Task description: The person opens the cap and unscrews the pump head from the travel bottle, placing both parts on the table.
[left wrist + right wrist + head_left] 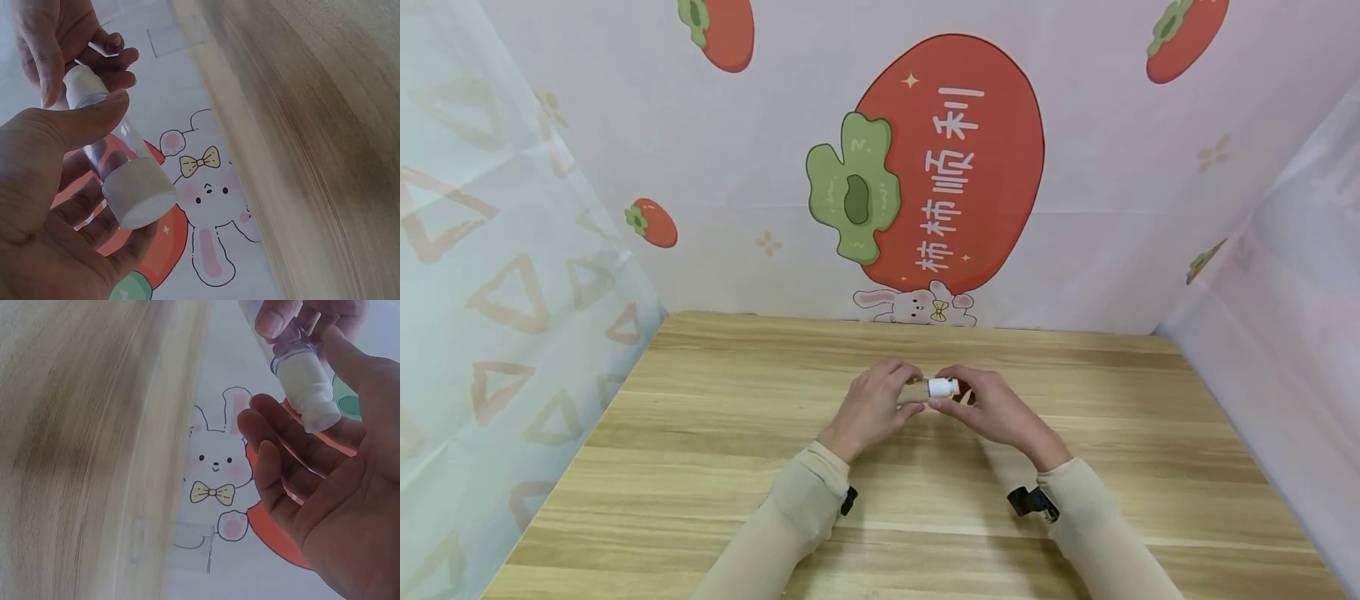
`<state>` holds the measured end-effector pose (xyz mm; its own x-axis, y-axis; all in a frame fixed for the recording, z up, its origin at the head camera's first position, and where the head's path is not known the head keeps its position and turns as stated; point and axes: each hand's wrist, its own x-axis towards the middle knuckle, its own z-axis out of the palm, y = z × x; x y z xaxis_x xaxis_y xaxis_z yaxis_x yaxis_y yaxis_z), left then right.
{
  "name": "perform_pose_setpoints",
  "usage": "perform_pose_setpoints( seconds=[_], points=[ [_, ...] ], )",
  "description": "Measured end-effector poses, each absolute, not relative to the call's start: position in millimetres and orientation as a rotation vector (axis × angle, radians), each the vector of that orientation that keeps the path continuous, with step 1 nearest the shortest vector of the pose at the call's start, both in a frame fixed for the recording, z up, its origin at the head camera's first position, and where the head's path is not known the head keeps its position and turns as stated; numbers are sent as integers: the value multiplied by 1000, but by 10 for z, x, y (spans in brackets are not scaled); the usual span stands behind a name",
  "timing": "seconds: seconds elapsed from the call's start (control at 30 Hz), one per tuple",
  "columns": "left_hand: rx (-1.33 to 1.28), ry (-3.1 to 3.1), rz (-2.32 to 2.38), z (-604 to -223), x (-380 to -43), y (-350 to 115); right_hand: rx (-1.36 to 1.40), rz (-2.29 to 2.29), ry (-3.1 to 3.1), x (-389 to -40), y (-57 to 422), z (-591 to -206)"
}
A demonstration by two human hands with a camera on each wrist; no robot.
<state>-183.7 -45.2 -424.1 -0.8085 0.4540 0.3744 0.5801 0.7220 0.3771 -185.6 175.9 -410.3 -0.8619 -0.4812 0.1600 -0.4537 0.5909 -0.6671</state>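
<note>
A small bottle (913, 392) with a clear cylindrical body lies sideways between both hands above the table. Its stepped white top (306, 387) points right, and a wide white base (140, 190) forms the other end. My left hand (872, 407) grips the clear body, thumb across one side and fingers behind. Around the white top, my right hand (997, 410) stands with fingers spread and loosely bent. The right wrist view shows a gap between its palm and the end of the top. Part of the clear body is hidden behind my left thumb.
Beyond the hands, a see-through, boxy-looking object (187, 544) shows near the table's back edge. The wood-grain table (715, 467) ends at a printed backdrop (1075, 275) with persimmons and a rabbit. Pale sheets hang at both sides. Each wrist wears a black device.
</note>
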Motion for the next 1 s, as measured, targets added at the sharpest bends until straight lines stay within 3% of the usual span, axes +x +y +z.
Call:
perform_pose_setpoints(
  seconds=[0.57,1.0],
  points=[
    [-883,-2677,-723,-4224,-1834,-455,-777,-1153,2821,-1841,1710,-4107],
    [-925,-2706,-748,-4212,-1839,-464,-914,-1222,2816,-1841,1731,-4095]
  ],
)
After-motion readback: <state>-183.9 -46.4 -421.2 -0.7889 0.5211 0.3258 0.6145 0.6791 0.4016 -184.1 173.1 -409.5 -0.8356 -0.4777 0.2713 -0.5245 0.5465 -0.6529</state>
